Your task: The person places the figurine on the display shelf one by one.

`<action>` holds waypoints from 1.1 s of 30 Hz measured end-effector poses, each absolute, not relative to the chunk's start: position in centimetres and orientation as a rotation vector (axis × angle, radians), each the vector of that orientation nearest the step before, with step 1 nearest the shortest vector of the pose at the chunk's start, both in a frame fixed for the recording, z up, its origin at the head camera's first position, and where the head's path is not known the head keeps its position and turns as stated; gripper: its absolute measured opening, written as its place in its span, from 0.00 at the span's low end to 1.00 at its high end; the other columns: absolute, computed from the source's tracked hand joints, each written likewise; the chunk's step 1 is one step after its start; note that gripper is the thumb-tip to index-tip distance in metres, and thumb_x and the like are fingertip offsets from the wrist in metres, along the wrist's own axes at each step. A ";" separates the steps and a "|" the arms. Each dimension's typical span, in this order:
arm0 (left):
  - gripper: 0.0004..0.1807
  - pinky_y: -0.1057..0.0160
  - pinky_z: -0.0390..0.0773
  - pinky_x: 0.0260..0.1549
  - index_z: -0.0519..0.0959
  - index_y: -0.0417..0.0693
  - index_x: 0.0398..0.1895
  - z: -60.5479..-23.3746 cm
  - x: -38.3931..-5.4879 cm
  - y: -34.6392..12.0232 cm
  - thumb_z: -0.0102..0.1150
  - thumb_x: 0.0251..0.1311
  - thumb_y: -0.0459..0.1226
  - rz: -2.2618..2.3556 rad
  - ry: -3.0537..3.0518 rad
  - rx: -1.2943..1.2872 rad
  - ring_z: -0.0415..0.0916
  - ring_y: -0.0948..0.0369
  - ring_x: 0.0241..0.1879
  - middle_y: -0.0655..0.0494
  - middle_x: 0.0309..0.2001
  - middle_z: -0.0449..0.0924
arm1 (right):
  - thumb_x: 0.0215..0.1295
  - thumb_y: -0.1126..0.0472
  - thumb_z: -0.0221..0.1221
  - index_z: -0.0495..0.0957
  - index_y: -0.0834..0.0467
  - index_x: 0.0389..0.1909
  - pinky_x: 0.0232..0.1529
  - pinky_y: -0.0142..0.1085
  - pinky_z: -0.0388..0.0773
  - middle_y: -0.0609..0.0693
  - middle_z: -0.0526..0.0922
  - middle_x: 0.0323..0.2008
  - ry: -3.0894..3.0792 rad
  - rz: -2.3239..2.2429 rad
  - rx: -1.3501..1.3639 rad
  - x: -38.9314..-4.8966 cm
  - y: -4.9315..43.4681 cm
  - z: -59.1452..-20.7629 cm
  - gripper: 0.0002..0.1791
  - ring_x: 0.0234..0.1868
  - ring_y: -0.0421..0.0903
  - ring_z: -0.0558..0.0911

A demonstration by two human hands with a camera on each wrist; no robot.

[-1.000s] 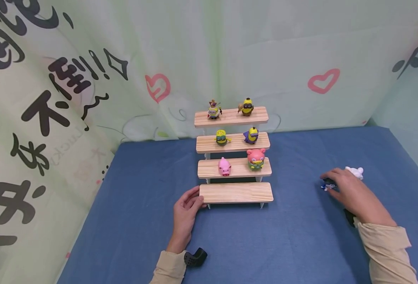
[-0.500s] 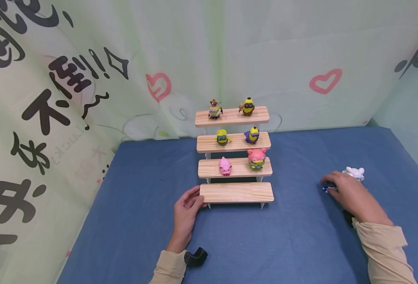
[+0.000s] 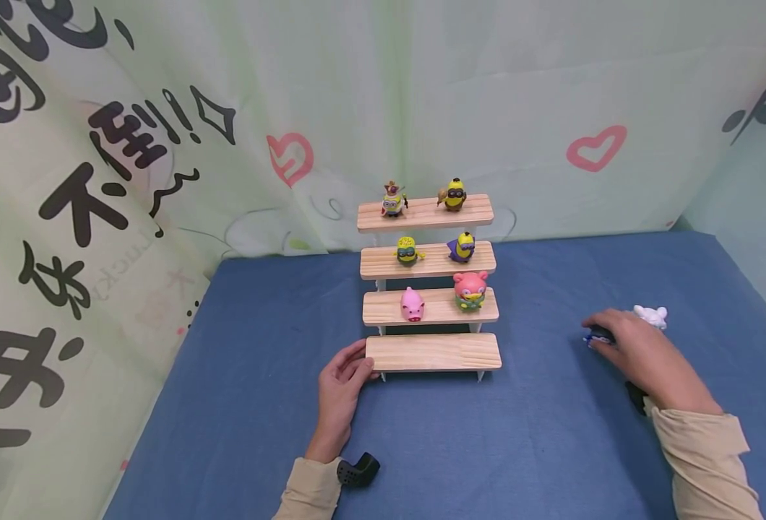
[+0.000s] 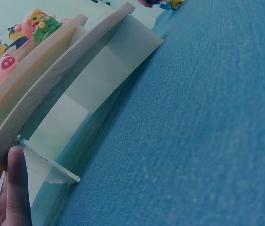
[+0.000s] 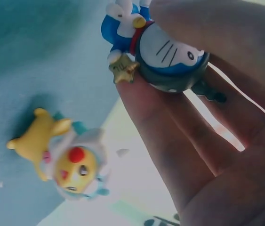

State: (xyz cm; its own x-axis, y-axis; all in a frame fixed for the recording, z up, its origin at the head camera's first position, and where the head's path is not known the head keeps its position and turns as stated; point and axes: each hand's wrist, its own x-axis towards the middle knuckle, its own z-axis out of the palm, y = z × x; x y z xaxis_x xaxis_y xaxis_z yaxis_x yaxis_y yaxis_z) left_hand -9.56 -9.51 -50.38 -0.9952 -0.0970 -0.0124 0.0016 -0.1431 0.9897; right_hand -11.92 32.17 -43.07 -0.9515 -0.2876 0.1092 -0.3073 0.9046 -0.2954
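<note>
My left hand [image 3: 340, 393] grips the left end of the lowest board of a four-step wooden display stand [image 3: 433, 352]. In the left wrist view, its thumb and fingers pinch that board's end [image 4: 3, 153]. Off to the right, my right hand [image 3: 650, 357] holds a blue-and-white Doraemon figurine [image 5: 167, 52] with a dark cap and a gold star, between thumb and fingers. Only a bit of the figurine shows in the head view. Beside it lies a yellow figurine in a white hood [image 5: 78, 167], seen from behind as a white shape [image 3: 652, 315].
Two minion figurines stand on the top board, two more on the second. A pink pig [image 3: 412, 305] and a pink-and-green figurine [image 3: 470, 291] are on the third. Blue cloth [image 3: 519, 448] covers the table; a printed curtain [image 3: 487, 94] hangs behind.
My right hand has shifted slightly left and away from me with the Doraemon figurine. The left hand stays on the lowest board.
</note>
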 end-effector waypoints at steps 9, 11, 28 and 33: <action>0.23 0.64 0.86 0.41 0.75 0.37 0.60 -50.4 -9.6 -9.5 0.65 0.63 0.32 -2.340 -2.001 0.128 0.82 0.61 0.42 0.39 0.55 0.78 | 0.58 0.71 0.67 0.80 0.72 0.48 0.46 0.59 0.78 0.69 0.82 0.45 -3.010 0.510 0.427 -11.3 30.5 -41.4 0.17 0.47 0.66 0.80; 0.23 0.64 0.86 0.41 0.75 0.37 0.60 -50.3 -9.6 -9.5 0.65 0.63 0.32 -2.342 -2.000 0.131 0.82 0.61 0.42 0.39 0.56 0.78 | 0.59 0.70 0.67 0.80 0.71 0.49 0.46 0.59 0.78 0.69 0.81 0.46 -3.015 0.511 0.428 -11.3 30.2 -41.0 0.17 0.47 0.66 0.79; 0.22 0.64 0.86 0.41 0.76 0.37 0.60 -50.4 -9.6 -9.6 0.65 0.63 0.32 -2.324 -2.006 0.118 0.82 0.61 0.43 0.39 0.55 0.78 | 0.57 0.69 0.69 0.80 0.69 0.48 0.46 0.57 0.80 0.66 0.82 0.45 -2.976 0.493 0.498 -10.7 27.4 -39.4 0.18 0.47 0.63 0.81; 0.22 0.64 0.86 0.41 0.76 0.37 0.60 -50.5 -9.6 -9.5 0.65 0.63 0.32 -2.327 -2.003 0.108 0.82 0.60 0.43 0.38 0.55 0.78 | 0.57 0.68 0.69 0.81 0.67 0.47 0.46 0.57 0.80 0.65 0.83 0.45 -2.953 0.491 0.543 -10.7 26.7 -39.2 0.17 0.47 0.62 0.81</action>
State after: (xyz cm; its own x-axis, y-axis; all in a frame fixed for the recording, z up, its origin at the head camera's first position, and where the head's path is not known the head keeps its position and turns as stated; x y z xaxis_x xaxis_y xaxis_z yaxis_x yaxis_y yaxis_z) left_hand -9.63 -9.54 -50.47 -0.9951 -0.0982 -0.0081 0.0066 -0.1486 0.9889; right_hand -10.72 26.67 -39.19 -0.9316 -0.3297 0.1531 -0.3615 0.8844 -0.2952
